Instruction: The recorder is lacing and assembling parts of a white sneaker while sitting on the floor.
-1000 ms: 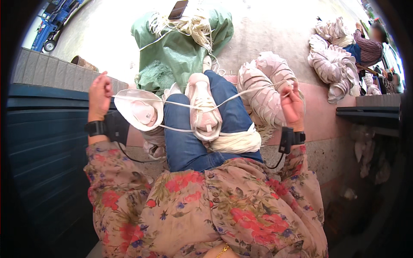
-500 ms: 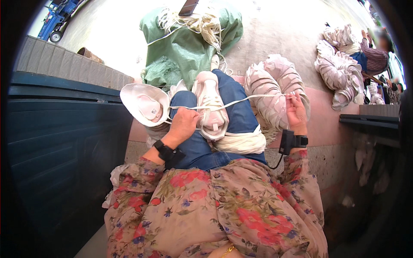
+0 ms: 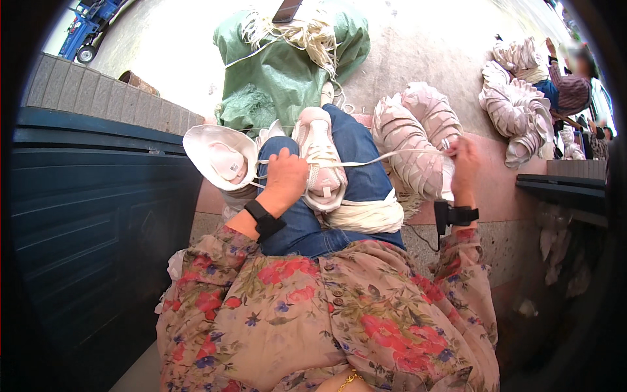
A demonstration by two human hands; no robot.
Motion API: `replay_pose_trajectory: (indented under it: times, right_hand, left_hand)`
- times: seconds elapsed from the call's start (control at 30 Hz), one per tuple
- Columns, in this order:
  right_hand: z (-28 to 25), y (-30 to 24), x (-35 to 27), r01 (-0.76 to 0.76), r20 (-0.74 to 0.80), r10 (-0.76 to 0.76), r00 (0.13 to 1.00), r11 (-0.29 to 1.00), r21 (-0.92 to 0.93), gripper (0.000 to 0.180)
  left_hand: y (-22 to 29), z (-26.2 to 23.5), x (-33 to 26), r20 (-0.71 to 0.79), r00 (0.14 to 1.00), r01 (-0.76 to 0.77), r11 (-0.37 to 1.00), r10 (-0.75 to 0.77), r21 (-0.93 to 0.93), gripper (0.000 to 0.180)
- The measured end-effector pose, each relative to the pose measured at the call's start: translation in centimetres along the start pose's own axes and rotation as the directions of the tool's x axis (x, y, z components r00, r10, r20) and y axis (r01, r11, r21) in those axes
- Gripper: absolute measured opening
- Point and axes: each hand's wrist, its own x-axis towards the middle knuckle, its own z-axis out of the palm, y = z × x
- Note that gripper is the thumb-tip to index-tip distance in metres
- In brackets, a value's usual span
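A white and pale pink shoe upper point(image 3: 318, 132) lies on my thighs, its front toward me, with a white shoelace point(image 3: 366, 162) through its eyelets. The lace runs right from the shoe in a slightly sagging line. My right hand point(image 3: 464, 163), a little blurred, is closed on its end, beside the bundle of uppers. Against the shoe's left side is my left hand point(image 3: 286, 178), fingers curled in; what its fingertips grip is hidden. Another stretch of lace shows left of that hand. A coil of cream laces point(image 3: 366, 215) lies across my right thigh.
A white cap-like piece point(image 3: 215, 157) stands by my left knee. Beyond my knees is a green sack point(image 3: 281, 85) with loose laces point(image 3: 313, 36) and a phone point(image 3: 287, 10) on top. Stacked uppers point(image 3: 408, 140) lie to the right. A dark blue panel point(image 3: 98, 215) borders the left; another person point(image 3: 573, 91) sits far right.
My right hand has shifted right, turned, and its fingers have curled in more. My left hand has risen slightly along the shoe's side. The lace between them now sags a little.
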Motion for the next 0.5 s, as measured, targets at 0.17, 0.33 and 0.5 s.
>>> replay_pose_trajectory:
  times: [0.17,0.33,0.5]
  right_hand:
    - [9.1,2.0,-5.6,0.374,0.658,-0.102,0.746,0.882,-0.287,0.018]
    - [13.4,3.0,-9.6,0.209,0.721,0.159,0.674,0.896,-0.393,0.021]
    - [14.7,3.3,-8.7,0.33,0.693,0.102,0.714,0.823,-0.462,0.024]
  left_hand:
    - [0.8,0.7,0.7,0.011,0.99,-0.141,0.983,0.141,0.117,0.005]
    - [0.1,0.8,-0.5,-0.143,0.989,0.035,0.998,-0.026,0.061,0.019]
    - [2.0,-0.3,-1.6,-0.174,0.984,0.051,0.998,-0.045,0.033,0.023]
